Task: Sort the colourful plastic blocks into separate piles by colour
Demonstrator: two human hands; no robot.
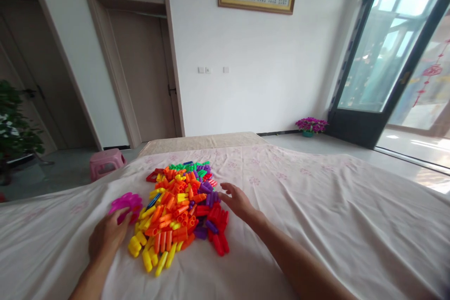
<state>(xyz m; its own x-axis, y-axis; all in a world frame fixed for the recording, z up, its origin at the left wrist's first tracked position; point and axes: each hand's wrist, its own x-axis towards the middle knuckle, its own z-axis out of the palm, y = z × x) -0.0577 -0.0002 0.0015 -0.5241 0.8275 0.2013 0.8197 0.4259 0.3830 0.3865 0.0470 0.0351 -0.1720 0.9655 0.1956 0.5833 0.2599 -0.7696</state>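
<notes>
A heap of plastic building pieces point(176, 206) in orange, yellow, red, purple and green lies on a pale sheet. At its left edge, my left hand point(108, 236) has its thumb and fingers on a magenta scalloped ring piece point(126, 201); a red piece shows beside the ring. My right hand point(237, 200) is at the heap's right side, thumb and forefinger apart. Its fingertips are beside several purple pieces point(212, 198); whether they touch cannot be made out. Red tube pieces point(220, 232) lie just below that hand, and yellow pieces point(151, 255) spread along the near edge.
The pale flowered sheet point(309, 211) covers the wide surface under the heap and has wrinkles. A pink stool point(106, 163) stands on the floor at left. Beyond are a potted plant point(17, 122), purple flowers point(311, 125) and a glass door point(369, 56).
</notes>
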